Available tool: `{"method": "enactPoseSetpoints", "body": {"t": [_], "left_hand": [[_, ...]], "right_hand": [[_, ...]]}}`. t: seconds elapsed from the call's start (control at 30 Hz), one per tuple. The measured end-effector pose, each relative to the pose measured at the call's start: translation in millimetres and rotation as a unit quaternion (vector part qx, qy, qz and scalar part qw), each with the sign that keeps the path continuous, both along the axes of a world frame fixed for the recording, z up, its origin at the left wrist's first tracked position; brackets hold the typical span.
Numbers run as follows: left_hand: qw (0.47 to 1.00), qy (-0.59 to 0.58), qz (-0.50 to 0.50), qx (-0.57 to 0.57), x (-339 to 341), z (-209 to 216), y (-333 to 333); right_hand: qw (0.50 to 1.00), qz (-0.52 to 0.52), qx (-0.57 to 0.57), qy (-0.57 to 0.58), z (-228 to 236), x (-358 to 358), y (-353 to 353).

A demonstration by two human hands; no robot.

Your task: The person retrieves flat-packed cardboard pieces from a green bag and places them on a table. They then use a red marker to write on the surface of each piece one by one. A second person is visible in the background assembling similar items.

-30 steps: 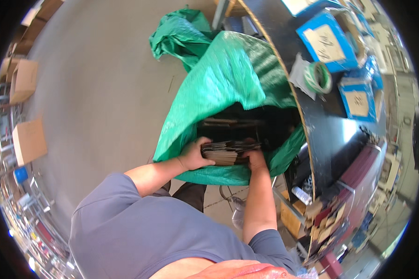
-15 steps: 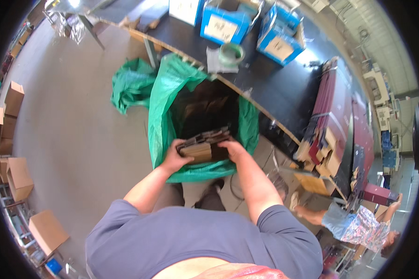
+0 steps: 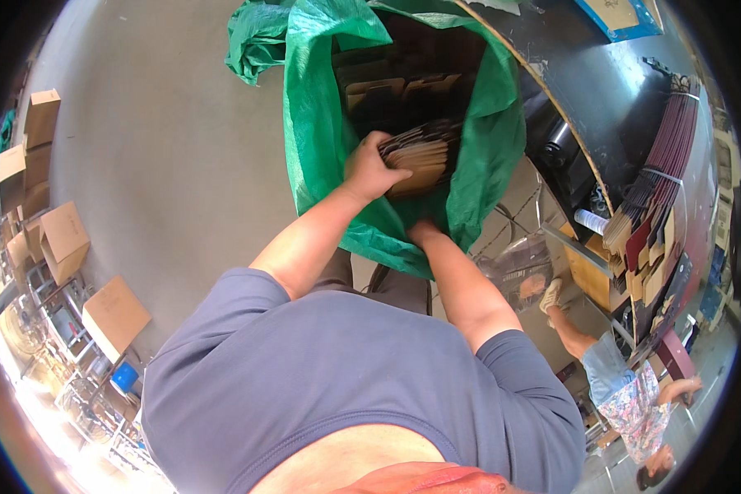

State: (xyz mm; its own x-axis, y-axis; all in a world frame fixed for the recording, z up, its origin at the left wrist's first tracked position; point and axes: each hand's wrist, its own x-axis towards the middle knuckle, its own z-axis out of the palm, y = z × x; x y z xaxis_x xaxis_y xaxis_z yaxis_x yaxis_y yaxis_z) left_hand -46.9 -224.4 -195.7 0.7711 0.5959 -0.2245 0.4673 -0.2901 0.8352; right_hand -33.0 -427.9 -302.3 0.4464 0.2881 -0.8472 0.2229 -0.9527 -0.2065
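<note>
A large green woven sack (image 3: 319,123) gapes in front of me, its rim folded outward. Inside its mouth, my left hand (image 3: 374,169) grips the left end of a stack of flat cardboard pieces (image 3: 420,165), brown with dark edges, thumb on the near face. More cardboard pieces (image 3: 374,89) stand deeper in the sack, in shadow. My right hand (image 3: 424,233) reaches in at the near rim, below the stack; its fingers are hidden in the sack, so what they touch does not show.
A black-topped table (image 3: 568,74) borders the sack on the right, carrying a strapped bundle of maroon flat pieces (image 3: 671,148). Another green sack (image 3: 255,41) lies on the floor beyond. Cardboard boxes (image 3: 117,317) line the left side. A co-worker (image 3: 629,403) stands at the right.
The stack has gone deeper into the sack, with my left hand still on it. My right hand has left the stack's right end and dropped to the near rim. The view has shifted.
</note>
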Motion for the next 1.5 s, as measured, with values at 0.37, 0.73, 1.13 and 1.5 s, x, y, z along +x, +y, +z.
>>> {"method": "enactPoseSetpoints", "body": {"t": [0.37,0.73,1.13,1.5], "left_hand": [[0.998,-0.061,0.017,-0.006,17,142,18],[0.966,-0.248,-0.023,-0.071,-9,249,32],[0.838,-0.476,-0.175,0.199,23,533,21],[0.817,-0.379,-0.402,-0.164,70,374,35]], "right_hand": [[0.966,-0.183,0.176,-0.053,21,46,-27],[0.795,-0.191,0.576,-0.003,198,172,10],[0.513,0.008,0.727,-0.457,455,149,-32],[0.439,-0.226,0.863,0.109,407,150,-35]]}}
